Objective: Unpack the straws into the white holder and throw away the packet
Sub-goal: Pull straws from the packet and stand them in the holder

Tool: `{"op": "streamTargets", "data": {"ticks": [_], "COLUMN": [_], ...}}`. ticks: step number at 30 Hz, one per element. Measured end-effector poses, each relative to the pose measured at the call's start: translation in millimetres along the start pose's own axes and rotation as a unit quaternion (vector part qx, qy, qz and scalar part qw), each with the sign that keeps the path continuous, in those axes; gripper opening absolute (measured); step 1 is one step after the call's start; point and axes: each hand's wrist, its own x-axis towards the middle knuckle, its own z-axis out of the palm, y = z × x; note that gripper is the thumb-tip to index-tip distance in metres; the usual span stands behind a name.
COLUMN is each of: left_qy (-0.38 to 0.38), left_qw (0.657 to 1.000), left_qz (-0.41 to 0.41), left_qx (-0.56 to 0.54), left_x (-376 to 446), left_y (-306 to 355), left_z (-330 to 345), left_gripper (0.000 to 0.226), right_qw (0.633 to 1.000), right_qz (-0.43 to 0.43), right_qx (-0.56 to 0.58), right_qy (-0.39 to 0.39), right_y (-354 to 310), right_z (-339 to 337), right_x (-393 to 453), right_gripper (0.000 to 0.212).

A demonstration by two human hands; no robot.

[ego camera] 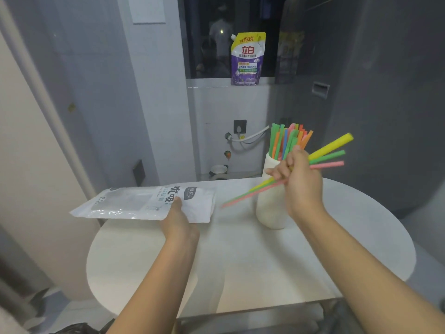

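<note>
My left hand (179, 225) grips the white and clear straw packet (134, 203) by its right part and holds it flat above the table's left edge. My right hand (298, 179) is closed around a few straws (330, 153), yellow, green and pink, tilted with their upper ends to the right. These held straws cross in front of the white holder (269, 210), which stands on the table and carries several coloured straws (286, 138) upright. Whether the packet still contains straws is not visible.
The round white table (240, 256) fills the lower middle. A purple and yellow detergent pouch (246, 60) stands on the window ledge behind. A dark bag (79, 329) shows at the bottom left by the floor. A wall lies close on the left.
</note>
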Motion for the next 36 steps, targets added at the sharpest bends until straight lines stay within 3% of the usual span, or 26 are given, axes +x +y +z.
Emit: {"op": "streamTargets", "data": {"ticks": [4, 17, 22, 29, 32, 36], "left_qy": [0.008, 0.007, 0.002, -0.002, -0.004, -0.007], "left_qw": [1.000, 1.000, 1.000, 1.000, 1.000, 1.000], "left_qz": [0.004, -0.007, -0.018, -0.016, -0.022, -0.024], "left_qx": [0.004, 0.023, 0.016, 0.012, 0.011, 0.016], "left_x": [2, 1, 3, 3, 4, 4], "left_y": [-2, 1, 2, 1, 3, 4], "left_z": [-1, -1, -1, 0, -2, -5], "left_gripper": [0.036, 0.040, 0.039, 0.038, 0.031, 0.028], "right_qw": [0.992, 0.933, 0.943, 0.940, 0.963, 0.995], "right_qz": [-0.021, 0.014, 0.065, 0.092, 0.063, 0.040], "right_qx": [-0.126, -0.359, -0.328, -0.327, -0.259, -0.081], "right_qy": [0.015, -0.003, -0.004, 0.006, 0.048, 0.031], "right_y": [-10, 47, 68, 80, 55, 5], "right_z": [-13, -43, -61, -65, -50, -29], "right_x": [13, 9, 5, -4, 8, 28], "right_gripper": [0.059, 0.047, 0.043, 0.052, 0.052, 0.063]}}
